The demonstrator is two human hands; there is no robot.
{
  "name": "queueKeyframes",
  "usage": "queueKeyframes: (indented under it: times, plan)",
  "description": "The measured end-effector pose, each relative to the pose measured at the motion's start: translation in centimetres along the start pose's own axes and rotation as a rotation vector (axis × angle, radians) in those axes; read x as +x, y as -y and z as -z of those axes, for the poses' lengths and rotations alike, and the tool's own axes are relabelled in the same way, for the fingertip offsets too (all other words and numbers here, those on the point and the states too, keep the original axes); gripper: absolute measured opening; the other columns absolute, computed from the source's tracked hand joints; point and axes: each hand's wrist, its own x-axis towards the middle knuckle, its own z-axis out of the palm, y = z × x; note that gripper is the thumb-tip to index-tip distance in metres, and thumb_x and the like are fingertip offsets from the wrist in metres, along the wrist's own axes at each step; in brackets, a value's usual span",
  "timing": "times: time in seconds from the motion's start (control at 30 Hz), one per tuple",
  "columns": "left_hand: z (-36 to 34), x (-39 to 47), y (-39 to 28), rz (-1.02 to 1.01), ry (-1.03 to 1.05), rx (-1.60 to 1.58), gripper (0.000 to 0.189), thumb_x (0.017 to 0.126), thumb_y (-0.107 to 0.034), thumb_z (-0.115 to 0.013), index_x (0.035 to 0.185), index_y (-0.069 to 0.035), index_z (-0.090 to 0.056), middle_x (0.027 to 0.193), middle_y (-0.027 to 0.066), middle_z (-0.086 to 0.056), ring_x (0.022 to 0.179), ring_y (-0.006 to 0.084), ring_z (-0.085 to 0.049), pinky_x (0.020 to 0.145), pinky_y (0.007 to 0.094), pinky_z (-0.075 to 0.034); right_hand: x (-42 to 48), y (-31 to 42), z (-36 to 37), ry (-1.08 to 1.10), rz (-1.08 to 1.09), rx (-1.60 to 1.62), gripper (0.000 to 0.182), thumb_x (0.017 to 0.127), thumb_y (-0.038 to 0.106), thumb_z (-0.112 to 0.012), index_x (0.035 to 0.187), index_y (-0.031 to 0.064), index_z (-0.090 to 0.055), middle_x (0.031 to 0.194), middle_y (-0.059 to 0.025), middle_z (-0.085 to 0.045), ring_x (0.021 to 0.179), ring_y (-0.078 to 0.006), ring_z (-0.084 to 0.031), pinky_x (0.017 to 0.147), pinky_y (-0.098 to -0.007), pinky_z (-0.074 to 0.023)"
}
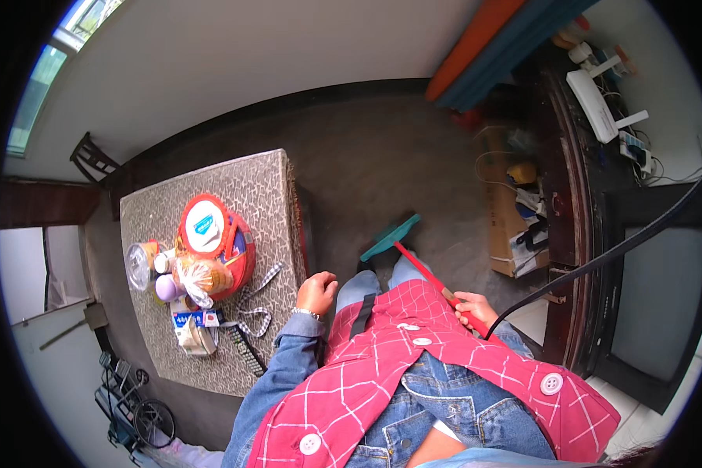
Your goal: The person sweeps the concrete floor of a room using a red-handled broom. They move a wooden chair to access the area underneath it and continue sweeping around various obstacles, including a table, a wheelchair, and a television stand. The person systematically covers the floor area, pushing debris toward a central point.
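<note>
My right hand (pixel 474 309) is closed around the red handle of a broom (pixel 426 270). The broom's teal head (pixel 390 237) is low over the dark floor, just in front of my feet. My left hand (pixel 317 292) is beside the near right edge of a cloth-covered table (pixel 269 193), its fingers curled and nothing visible in it; whether it touches the edge I cannot tell. On the table stand a red round container (pixel 244 263) with a white-centred lid (pixel 204 227), a bagged food item (pixel 210 275), a clear jar (pixel 139 267) and a black remote control (pixel 246 351).
An open cardboard box (pixel 496 205) with assorted items lies on the floor at the right, beside a dark wooden cabinet (pixel 561 146) bearing a white router (pixel 592 105). A chair (pixel 93 159) stands behind the table, and a folded wheelchair (pixel 134 403) is at the lower left.
</note>
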Motion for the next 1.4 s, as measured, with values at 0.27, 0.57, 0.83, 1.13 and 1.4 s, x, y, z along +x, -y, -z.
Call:
queueKeyframes:
  times: [0.27, 0.57, 0.83, 1.13, 1.4]
  plan:
    - [-1.6, -1.8, 1.7, 0.043, 0.028, -0.012, 0.02, 0.077, -0.017, -0.059, 0.089, -0.002, -0.062, 0.087, 0.0164, -0.062, 0.082, 0.0322, -0.06, 0.071, 0.0375, -0.048, 9.1, 11.6, -3.1, 0.013, 0.405, 0.054, 0.015, 0.086, 0.026, -0.05, 0.08, 0.0119, -0.053, 0.053, -0.0005, -0.05, 0.035, -0.0061, -0.041, 0.031, -0.0188, -0.0303]
    - [-3.5, -6.2, 2.0, 0.069, 0.125, 0.073, 0.017, 0.076, -0.015, -0.059, 0.088, -0.003, -0.062, 0.085, 0.0161, -0.062, 0.081, 0.0326, -0.06, 0.07, 0.0375, -0.048, 18.2, 10.0, 3.2, 0.161, 0.301, 0.376, 0.013, 0.086, 0.025, -0.051, 0.084, 0.0126, -0.049, 0.056, 0.0021, -0.047, 0.035, -0.0049, -0.039, 0.029, -0.018, -0.0268]
    - [-7.6, -5.3, -1.0, -0.116, 0.111, 0.008, 0.017, 0.076, -0.015, -0.059, 0.087, -0.002, -0.062, 0.083, 0.0162, -0.062, 0.078, 0.0323, -0.06, 0.068, 0.0377, -0.048, 1.9, -11.3, 8.8, 0.004, 0.09, 0.346, 0.049, 0.081, 0.015, -0.058, 0.127, 0.0111, -0.04, 0.069, -0.006, -0.055, 0.045, -0.0106, -0.049, 0.037, -0.0212, -0.0374]
    - [-11.2, -6.3, -2.1, -0.285, 0.28, 0.034, 0.017, 0.075, -0.017, -0.061, 0.085, -0.003, -0.063, 0.079, 0.0172, -0.062, 0.075, 0.033, -0.06, 0.064, 0.0389, -0.048, -4.1, -9.9, 6.3, -0.005, 0.054, -0.034, 0.036, 0.081, 0.006, -0.053, 0.116, 0.0016, -0.045, 0.066, -0.0037, -0.054, 0.048, -0.0097, -0.05, 0.039, -0.0221, -0.0373]
    - [-8.0, -3.8, 1.8, -0.132, 0.1, 0.009, 0.02, 0.077, -0.015, -0.06, 0.09, 0.0, -0.063, 0.079, 0.0171, -0.063, 0.071, 0.0258, -0.063, 0.064, 0.0316, -0.049, -0.9, 4.9, -1.0, 0.087, 0.321, -0.314, 0.053, 0.074, 0.006, -0.06, 0.124, -0.0002, -0.041, 0.065, -0.0016, -0.052, 0.042, -0.0077, -0.046, 0.036, -0.0229, -0.0348]
